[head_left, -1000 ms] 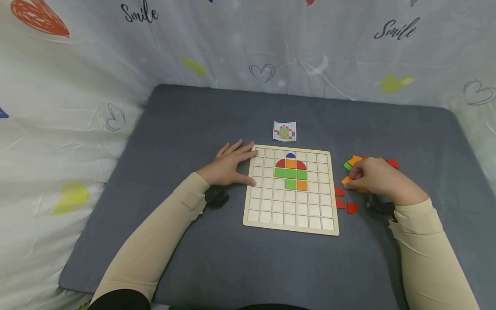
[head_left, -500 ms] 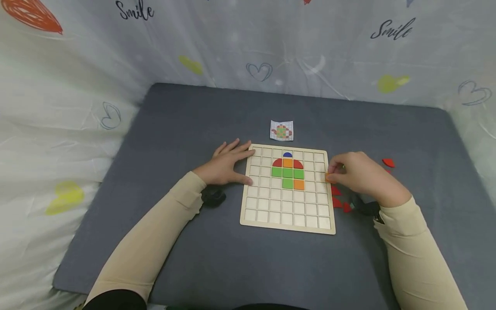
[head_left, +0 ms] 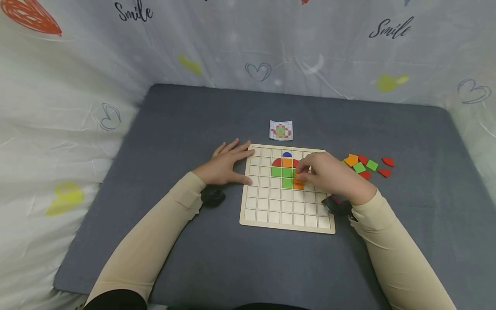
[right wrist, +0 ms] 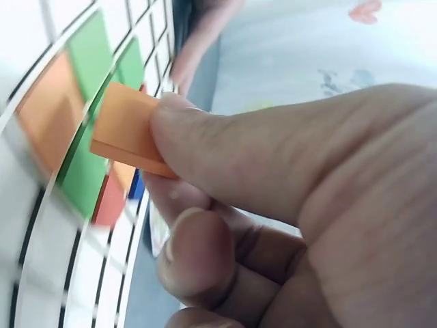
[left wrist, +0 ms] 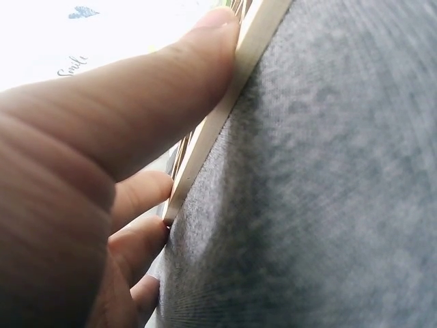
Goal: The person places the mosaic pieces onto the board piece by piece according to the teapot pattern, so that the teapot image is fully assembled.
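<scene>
My left hand (head_left: 227,164) rests along the left edge of a wooden grid board (head_left: 267,218), fingers spread and straight, thumb touching the rim. Over the board's filled middle cells, my right hand (head_left: 329,174) pinches an orange square tile (right wrist: 126,130) between thumb and fingers. In the right wrist view this tile is tilted and held above the board's surface. Set in the grid are a blue half-round tile (head_left: 287,154), red curved tiles (head_left: 277,162), and several green tiles (head_left: 276,172) and orange tiles (head_left: 287,162). My right hand partly hides those at the right.
Beyond the board lies a small pattern card (head_left: 281,130) with a coloured picture on a grid. Loose red, green and orange tiles (head_left: 359,167) lie right of the board on the dark grey table (head_left: 217,262). A printed white curtain (head_left: 232,43) hangs behind.
My right hand has moved left from the loose tiles to above the board, carrying the orange tile. My left hand has stayed at the board's left edge.
</scene>
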Demonstrator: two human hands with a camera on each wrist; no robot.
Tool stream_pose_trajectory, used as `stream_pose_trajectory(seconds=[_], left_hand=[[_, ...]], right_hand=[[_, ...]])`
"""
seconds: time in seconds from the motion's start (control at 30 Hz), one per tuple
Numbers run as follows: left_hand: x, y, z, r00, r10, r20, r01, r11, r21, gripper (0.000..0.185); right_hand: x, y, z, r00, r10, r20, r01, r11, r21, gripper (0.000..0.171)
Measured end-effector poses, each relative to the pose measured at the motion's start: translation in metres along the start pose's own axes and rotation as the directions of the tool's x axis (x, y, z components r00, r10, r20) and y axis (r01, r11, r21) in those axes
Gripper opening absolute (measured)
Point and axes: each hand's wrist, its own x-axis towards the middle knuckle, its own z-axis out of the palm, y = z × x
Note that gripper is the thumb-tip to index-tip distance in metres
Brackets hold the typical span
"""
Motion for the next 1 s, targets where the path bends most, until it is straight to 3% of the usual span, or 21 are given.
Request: stream_pose_trajectory(seconds=[0.3, 0.63, 1.0], left_hand=[[0.001, 0.001, 0.001, 1.0, 0.003, 0.005, -0.003, 1.0, -0.003, 0.098], [0.002, 0.001, 0.001, 1.0, -0.004, 0.01, 0.004, 1.0, 0.013, 0.097], [-0.001, 0.0, -0.001, 1.0, -0.003, 0.002, 0.003, 1.0, -0.004, 0.097]], right_hand=[[0.021, -0.024, 0.01, 0.998, -0.059, 0.032, 0.058, 0.998, 0.036, 0.004], [0.032, -0.031, 0.023, 0.996, -0.041, 0.075, 0.04, 0.999, 0.018, 0.004], [0.033, -0.028, 0.03, 0.993, -0.121, -0.002, 0.121, 0.993, -0.01, 0.005]])
